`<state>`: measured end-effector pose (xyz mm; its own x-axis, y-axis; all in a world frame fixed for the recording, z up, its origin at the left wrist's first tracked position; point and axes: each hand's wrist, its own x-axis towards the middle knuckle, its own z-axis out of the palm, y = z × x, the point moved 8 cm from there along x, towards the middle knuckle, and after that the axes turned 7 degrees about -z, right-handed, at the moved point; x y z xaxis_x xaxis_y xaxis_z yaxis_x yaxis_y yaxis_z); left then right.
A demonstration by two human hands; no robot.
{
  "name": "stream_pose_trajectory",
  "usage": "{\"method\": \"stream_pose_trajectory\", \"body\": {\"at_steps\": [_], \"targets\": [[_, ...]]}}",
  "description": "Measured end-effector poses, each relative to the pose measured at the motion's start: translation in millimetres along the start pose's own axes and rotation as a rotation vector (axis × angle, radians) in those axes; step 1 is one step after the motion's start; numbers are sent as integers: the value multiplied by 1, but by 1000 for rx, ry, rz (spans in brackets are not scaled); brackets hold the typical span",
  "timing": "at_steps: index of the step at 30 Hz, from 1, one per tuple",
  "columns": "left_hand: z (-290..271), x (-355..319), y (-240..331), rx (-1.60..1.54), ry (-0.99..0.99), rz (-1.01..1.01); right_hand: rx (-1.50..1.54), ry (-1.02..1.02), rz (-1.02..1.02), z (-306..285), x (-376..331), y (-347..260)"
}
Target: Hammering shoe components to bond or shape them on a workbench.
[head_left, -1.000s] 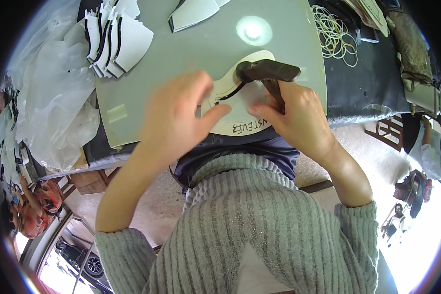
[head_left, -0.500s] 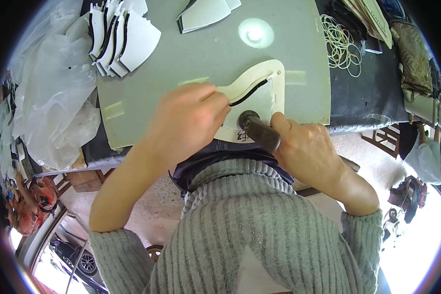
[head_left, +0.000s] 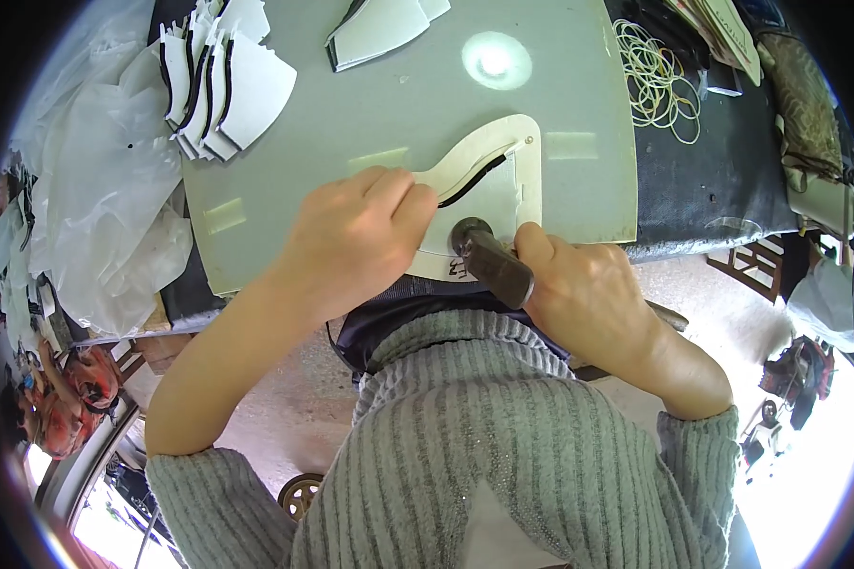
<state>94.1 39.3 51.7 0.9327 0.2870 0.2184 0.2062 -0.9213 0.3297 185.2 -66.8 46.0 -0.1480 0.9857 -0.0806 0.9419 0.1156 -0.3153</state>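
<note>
On your far left, crumpled clear plastic sheeting [head_left: 95, 199] hangs over the edge of the table. Just right of it, at the top left of the grey-green mat [head_left: 351, 123], sits a fanned stack of white cut pieces with black edges [head_left: 223, 90]. A second small pile of white pieces [head_left: 384, 28] lies near the mat's top edge.

Your left hand [head_left: 351, 242] rests palm-down on the mat, fingers curled and pressed onto the left end of the cream-coloured curved template [head_left: 503, 156], pinning it flat; it grips nothing, it only presses. The template lies at the near right part of the mat, just in front of your body, with a thin black strip [head_left: 470, 182] running along its inner curve and a pale sheet under it.

Your right hand [head_left: 588, 294] is wrapped tight around the handle of a dark hammer [head_left: 493, 261]. The hammer's round head touches the lower edge of the template, just beside your left fingertips.

Further right, beyond the mat's edge, a loose heap of pale rubber bands [head_left: 659, 81] lies on the dark table cover [head_left: 702, 180].
</note>
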Motion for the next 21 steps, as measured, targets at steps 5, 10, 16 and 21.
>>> {"method": "stream_pose_trajectory", "body": {"at_steps": [5,10,16,21], "targets": [[-13,-9,-6,-126,-2,16,21,20,-9,-1,2,1],[-5,-22,6,70,-57,92,-1,-36,-14,-1,1,-1],[-1,-28,-10,-92,-15,100,132,-33,-8,-20,12,7],[-5,-33,-15,-161,49,111,89,158,-145,-34,27,5]]}}
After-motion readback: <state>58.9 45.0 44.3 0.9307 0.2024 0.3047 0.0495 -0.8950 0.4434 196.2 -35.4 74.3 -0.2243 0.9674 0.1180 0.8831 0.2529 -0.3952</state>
